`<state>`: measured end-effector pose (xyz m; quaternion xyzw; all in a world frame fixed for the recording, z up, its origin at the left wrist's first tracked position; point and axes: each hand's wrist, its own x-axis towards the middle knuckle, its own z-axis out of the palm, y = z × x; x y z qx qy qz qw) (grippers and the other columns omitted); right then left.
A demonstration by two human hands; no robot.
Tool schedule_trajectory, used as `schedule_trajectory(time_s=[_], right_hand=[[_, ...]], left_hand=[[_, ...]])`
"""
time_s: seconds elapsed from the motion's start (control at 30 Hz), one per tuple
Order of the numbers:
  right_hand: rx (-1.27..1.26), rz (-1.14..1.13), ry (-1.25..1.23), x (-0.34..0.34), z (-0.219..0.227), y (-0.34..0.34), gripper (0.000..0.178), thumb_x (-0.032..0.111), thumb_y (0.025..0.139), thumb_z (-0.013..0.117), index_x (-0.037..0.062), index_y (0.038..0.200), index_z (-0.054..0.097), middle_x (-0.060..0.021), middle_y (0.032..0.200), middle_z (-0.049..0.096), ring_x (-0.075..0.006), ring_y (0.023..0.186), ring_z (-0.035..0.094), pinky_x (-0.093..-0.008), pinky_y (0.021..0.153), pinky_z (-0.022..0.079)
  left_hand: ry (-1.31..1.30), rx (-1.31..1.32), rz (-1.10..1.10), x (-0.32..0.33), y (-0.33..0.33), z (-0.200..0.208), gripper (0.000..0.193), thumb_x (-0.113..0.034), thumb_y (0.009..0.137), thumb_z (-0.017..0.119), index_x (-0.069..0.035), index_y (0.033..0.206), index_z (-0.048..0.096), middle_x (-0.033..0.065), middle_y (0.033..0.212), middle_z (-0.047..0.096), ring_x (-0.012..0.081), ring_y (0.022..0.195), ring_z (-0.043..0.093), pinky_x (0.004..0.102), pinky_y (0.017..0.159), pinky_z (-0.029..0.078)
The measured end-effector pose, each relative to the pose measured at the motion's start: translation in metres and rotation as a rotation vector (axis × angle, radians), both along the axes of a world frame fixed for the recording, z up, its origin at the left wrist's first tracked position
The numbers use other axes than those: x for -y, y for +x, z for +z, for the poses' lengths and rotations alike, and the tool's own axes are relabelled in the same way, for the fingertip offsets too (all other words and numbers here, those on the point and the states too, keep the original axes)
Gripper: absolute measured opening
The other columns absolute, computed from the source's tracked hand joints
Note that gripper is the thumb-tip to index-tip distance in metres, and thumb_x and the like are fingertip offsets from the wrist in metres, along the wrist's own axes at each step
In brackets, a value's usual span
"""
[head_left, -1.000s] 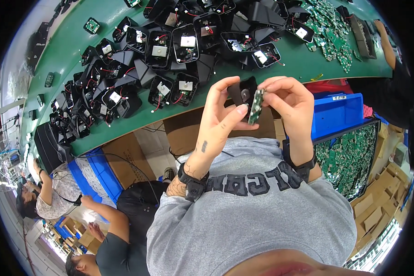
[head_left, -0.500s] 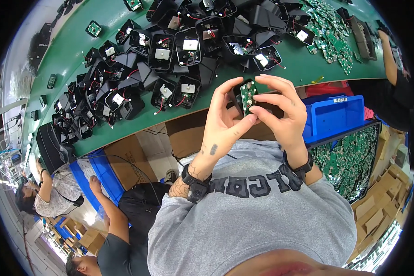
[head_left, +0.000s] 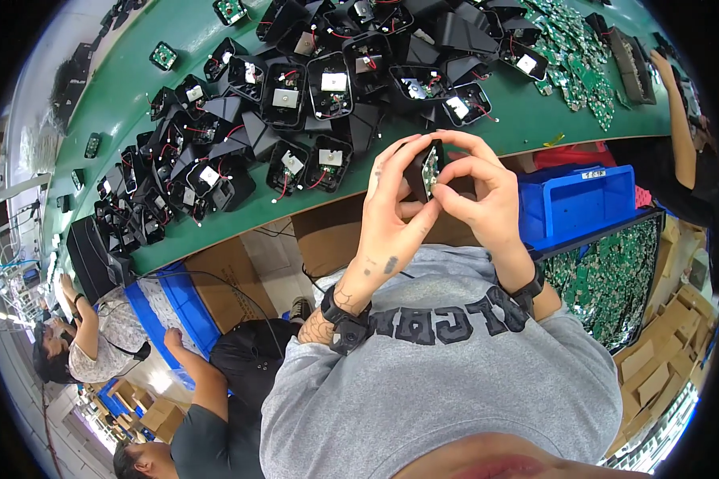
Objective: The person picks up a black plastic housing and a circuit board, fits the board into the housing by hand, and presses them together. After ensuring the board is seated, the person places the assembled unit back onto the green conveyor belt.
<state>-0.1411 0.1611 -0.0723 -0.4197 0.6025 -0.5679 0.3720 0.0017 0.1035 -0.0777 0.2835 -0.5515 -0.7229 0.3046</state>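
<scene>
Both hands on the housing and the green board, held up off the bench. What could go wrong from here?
1. The left hand and right hand pinch the black housing and small green circuit board in mid-air, off the green bench: a slip could drop them to the floor.
2. Fingertips press on the board; it might flex or seat crooked.

Most of the small black plastic housing is covered by the left hand and the right hand, so only its upper edge and a strip of the small green circuit board inside it show. Whether that board is seated cannot be told. Above the housing, the parts on the loose green circuit boards are too small to tell apart. To its right, another person's bare forearm is cut off by the picture's rim.
</scene>
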Motion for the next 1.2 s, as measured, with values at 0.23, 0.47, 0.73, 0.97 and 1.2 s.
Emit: schedule_trajectory(time_s=[0.23, 0.47, 0.73, 0.97, 1.2], right_hand=[[-0.567, -0.046, -0.376, -0.003, 0.002, 0.0, 0.017, -0.003, 0.061, 0.067, 0.0038, 0.074, 0.058, -0.0128, 0.106, 0.062, -0.0321, 0.113, 0.053, -0.0421, 0.094, 0.042], [-0.573, -0.065, -0.386, -0.005, -0.004, -0.002, 0.019, 0.0, 0.062, 0.068, 0.0058, 0.077, 0.058, -0.0109, 0.102, 0.062, -0.0316, 0.106, 0.055, -0.0454, 0.094, 0.042], [-0.68, -0.029, -0.383, -0.003, -0.002, -0.003, 0.021, 0.0, 0.064, 0.069, 0.009, 0.079, 0.058, -0.0059, 0.087, 0.064, -0.0274, 0.103, 0.054, -0.0506, 0.098, 0.04], [0.006, -0.007, -0.184, -0.005, -0.003, 0.0, 0.011, -0.003, 0.074, 0.06, 0.0036, 0.083, 0.057, -0.0076, 0.09, 0.063, -0.0184, 0.089, 0.057, -0.0429, 0.098, 0.04], [0.269, -0.091, -0.146, -0.008, -0.008, 0.009, 0.017, -0.007, 0.076, 0.062, -0.0006, 0.092, 0.063, -0.013, 0.104, 0.06, -0.0178, 0.095, 0.057, -0.0332, 0.091, 0.043]], left_hand=[[0.302, -0.196, 0.036, 0.005, -0.002, -0.007, 0.071, 0.012, 0.078, 0.059, -0.009, 0.139, 0.03, 0.0116, 0.126, 0.041, 0.0234, 0.113, 0.054, 0.0345, 0.088, 0.054], [0.434, -0.149, -0.031, 0.002, -0.006, -0.005, 0.062, 0.005, 0.083, 0.053, -0.011, 0.138, 0.03, 0.0129, 0.117, 0.05, 0.0188, 0.101, 0.059, 0.032, 0.079, 0.058], [0.564, -0.173, -0.122, 0.005, -0.003, 0.001, 0.063, -0.002, 0.082, 0.046, -0.013, 0.141, 0.026, 0.0128, 0.12, 0.052, 0.0198, 0.098, 0.062, 0.0323, 0.08, 0.056], [0.439, -0.077, -0.102, 0.008, 0.002, 0.004, 0.056, -0.011, 0.088, 0.047, -0.012, 0.14, 0.027, 0.0138, 0.109, 0.057, 0.0211, 0.078, 0.064, 0.031, 0.065, 0.056], [0.383, -0.121, 0.034, 0.007, -0.002, 0.0, 0.059, 0.002, 0.087, 0.05, -0.01, 0.139, 0.025, 0.0171, 0.102, 0.058, 0.0222, 0.063, 0.066, 0.0264, 0.053, 0.056]])
